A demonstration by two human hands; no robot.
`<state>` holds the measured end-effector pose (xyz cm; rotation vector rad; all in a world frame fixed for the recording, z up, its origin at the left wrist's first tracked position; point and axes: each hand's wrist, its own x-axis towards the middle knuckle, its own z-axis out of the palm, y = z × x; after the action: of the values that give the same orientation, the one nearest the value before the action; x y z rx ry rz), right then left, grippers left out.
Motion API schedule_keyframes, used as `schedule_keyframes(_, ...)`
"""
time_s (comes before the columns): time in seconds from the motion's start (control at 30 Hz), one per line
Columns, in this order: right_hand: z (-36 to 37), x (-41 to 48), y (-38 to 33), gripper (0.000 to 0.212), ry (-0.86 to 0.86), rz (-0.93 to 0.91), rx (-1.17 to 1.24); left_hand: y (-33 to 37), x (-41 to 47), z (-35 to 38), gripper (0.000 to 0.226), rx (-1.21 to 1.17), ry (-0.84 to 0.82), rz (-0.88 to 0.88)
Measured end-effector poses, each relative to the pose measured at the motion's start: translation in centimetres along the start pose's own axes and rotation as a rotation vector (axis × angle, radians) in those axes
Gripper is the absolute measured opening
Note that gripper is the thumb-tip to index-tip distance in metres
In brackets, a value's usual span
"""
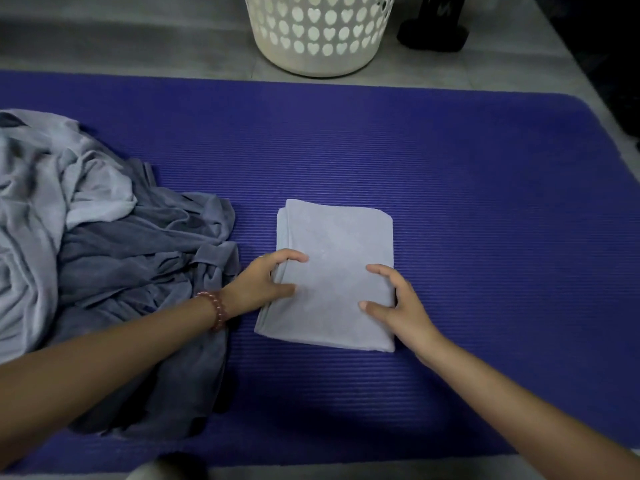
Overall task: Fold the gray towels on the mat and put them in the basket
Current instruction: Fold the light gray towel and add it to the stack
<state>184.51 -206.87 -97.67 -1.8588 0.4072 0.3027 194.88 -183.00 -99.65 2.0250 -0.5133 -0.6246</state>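
A folded gray towel [334,275] is laid flat on the purple ribbed mat [467,202], a little below the centre of the view, its stacked edges showing along the left side. The left hand [265,284] is set at the towel's 9 o'clock edge; the thumb and forefinger are curled over the top layer while the other fingers are tucked at the stacked edges, so the towel is grasped there. A beaded bracelet [214,310] is worn on that wrist. The right hand [398,299] is placed at the towel's 4 o'clock edge — thumb and forefinger pressed on the upper face, the remaining fingers wrapped around the fold — so the towel is gripped from this side too.

At 9 o'clock of the folded towel, a heap of unfolded gray towels [104,244] is spread over the mat, lighter cloth above, darker cloth below and under the left forearm. At 12 o'clock, beyond the mat's far edge, a white basket [318,32] pierced with heart-shaped holes is stood on the gray floor [121,46] — well apart from the towel. A dark object [433,32], too dim to identify, is seen just beside the basket at its 3 o'clock.
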Motion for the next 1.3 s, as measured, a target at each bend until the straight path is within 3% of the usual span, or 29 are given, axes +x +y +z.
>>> schedule_keyframes(0.23,-5.9,-0.2,-4.3,0.068,0.22,-0.24,0.049,7.4,2.9,-1.1,0.054,0.09,0.076,0.23)
schedule_keyframes(0.37,-16.9,1.9,-4.7,0.073,0.284,-0.275,0.025,14.5,13.1,0.7,0.058,0.091,0.066,0.36)
schedule_keyframes(0.57,-33.9,10.5,-7.0,0.057,0.73,-0.309,-0.017,24.2,30.7,8.6,0.068,-0.136,0.074,0.449)
schedule_keyframes(0.63,-38.8,12.9,-7.1,0.06,0.896,-0.268,-0.18,26.4,35.7,11.2,0.068,-0.217,0.036,0.388)
schedule_keyframes(0.7,-41.9,14.1,-5.4,0.061,0.986,-0.03,-0.456,26.4,39.7,14.3,0.068,-0.078,-0.118,0.256)
schedule_keyframes(0.8,-42.2,14.9,-0.6,0.065,0.895,0.231,-0.578,23.0,42.2,19.2,0.059,0.34,-0.275,0.105)
schedule_keyframes(0.9,-39.7,14.9,3.8,0.062,0.673,0.184,-0.694,20.5,40.4,21.6,0.056,0.5,-0.24,0.112)
schedule_keyframes(0.97,-37.6,14.4,5.6,0.057,0.561,0.147,-0.758,19.4,38.0,20.9,0.054,0.599,-0.315,0.194)
schedule_keyframes(1.03,-35.6,14.3,6.3,0.051,0.511,0.089,-0.746,18.2,35.7,18.5,0.051,0.648,-0.379,0.263)
schedule_keyframes(1.17,-30.2,15.0,2.6,0.034,0.375,-0.092,-0.43,16.3,30.1,10.5,0.037,0.652,-0.455,0.292)
schedule_keyframes(1.3,-22.7,15.4,-4.3,0.026,0.098,-0.214,-0.458,13.7,22.0,1.2,0.027,0.696,-0.435,0.239)
